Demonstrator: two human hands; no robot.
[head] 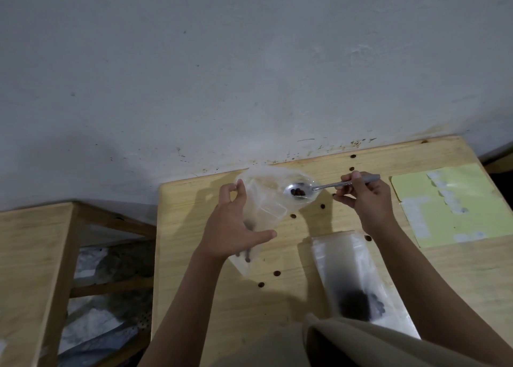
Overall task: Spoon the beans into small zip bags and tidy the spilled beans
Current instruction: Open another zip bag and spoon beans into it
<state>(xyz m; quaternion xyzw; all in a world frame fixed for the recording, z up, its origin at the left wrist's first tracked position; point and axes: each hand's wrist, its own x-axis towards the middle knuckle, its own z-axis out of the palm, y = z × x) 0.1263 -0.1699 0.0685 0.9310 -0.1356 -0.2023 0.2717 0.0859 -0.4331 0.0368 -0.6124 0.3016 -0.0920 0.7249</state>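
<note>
- Step in hand, judged: tipping a loaded spoon [298, 190] into the open mouth of the small zip bag [263, 200].
- Left hand [233, 225] grips the small zip bag by its left wall, thumb and forefinger pinching the rim near the mouth, remaining fingers spread along the near side; bag held tilted, mouth toward the far right.
- Right hand [363, 197] closed on the spoon handle in a fingertip pinch, bowl pointing left, resting at the bag mouth.
- Advised: keep the bowl level until well inside the mouth, then roll the wrist slowly; hold the rim taut and wide with the left pinch; keep the bag bottom low so beans slide down and do not bounce out.
- Risk, judged: thin film may collapse onto the bowl and knock beans onto the counter [444, 269].
- Count: one spoon, carrying about four beans [297, 192]; exact number not clear.
- Count: two clear bags seen: the held one, with a few beans low inside, and a larger bag [347, 269] lying near right with a dark mass of beans at its near end.
- Count: about nine spilled beans [276, 273] scattered on the counter, apart from one another.
- Count: one yellow sheet [449, 208] at far right.
</note>
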